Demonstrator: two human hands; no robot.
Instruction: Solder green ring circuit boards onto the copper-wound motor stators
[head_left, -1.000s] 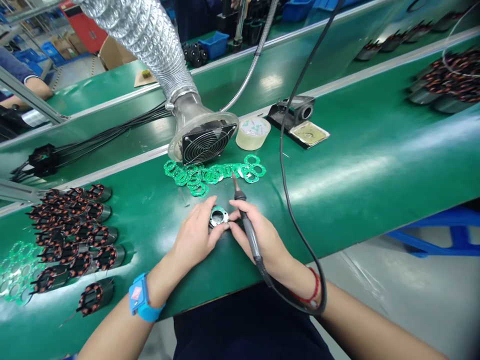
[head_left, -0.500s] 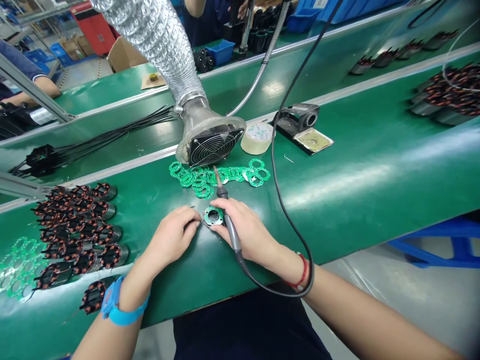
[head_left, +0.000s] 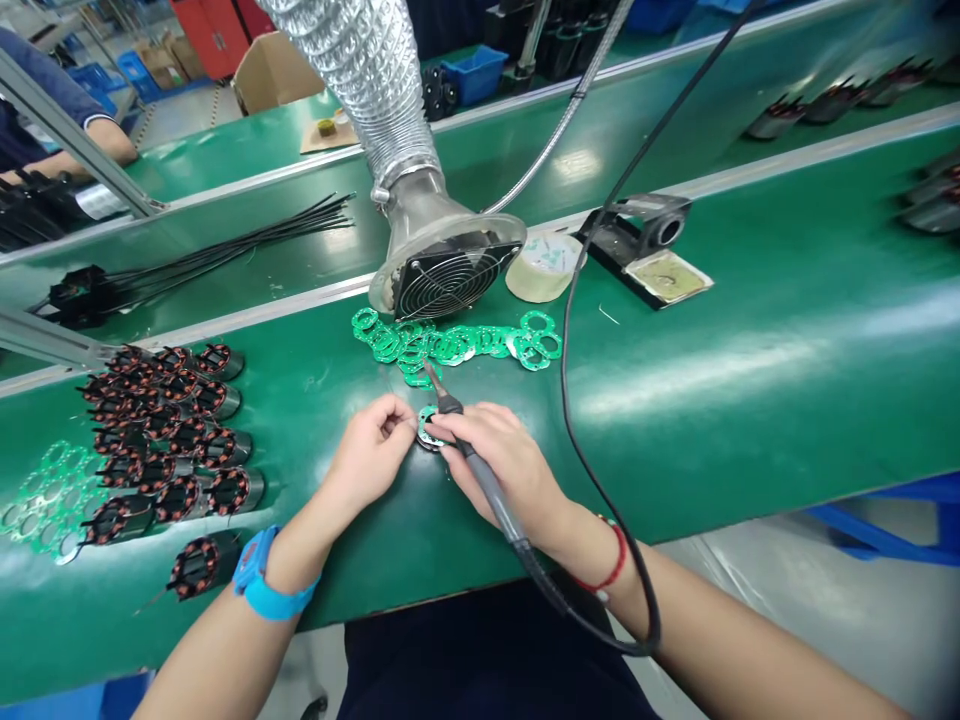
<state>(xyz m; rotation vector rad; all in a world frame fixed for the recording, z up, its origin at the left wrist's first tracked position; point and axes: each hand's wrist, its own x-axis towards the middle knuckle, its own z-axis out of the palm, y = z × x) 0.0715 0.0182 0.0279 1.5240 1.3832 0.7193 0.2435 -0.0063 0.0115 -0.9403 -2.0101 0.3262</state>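
Note:
My right hand (head_left: 510, 460) grips a soldering iron (head_left: 487, 480), its tip pointing up and away over the loose boards. Its fingers also touch a ring-shaped green circuit board (head_left: 426, 425) that sits on a dark round part, partly hidden by them. At the board's left edge, my left hand (head_left: 371, 450) is closed in a pinch; whatever lies between its fingertips is too small to make out. Just beyond both hands lies a row of loose green ring boards (head_left: 472, 343).
A fume extractor fan (head_left: 454, 280) hangs over the loose boards. Beside it are a tape roll (head_left: 544, 265) and an iron stand (head_left: 652, 240). Motor stators (head_left: 180, 430) stand in rows at left, near more boards (head_left: 56, 500). The iron's cable (head_left: 566, 380) loops across the right side.
My right fingers have moved over the ring board, covering more of it, and the iron has tilted. My left fingertips have come up to the board's edge. The camera view has shifted slightly.

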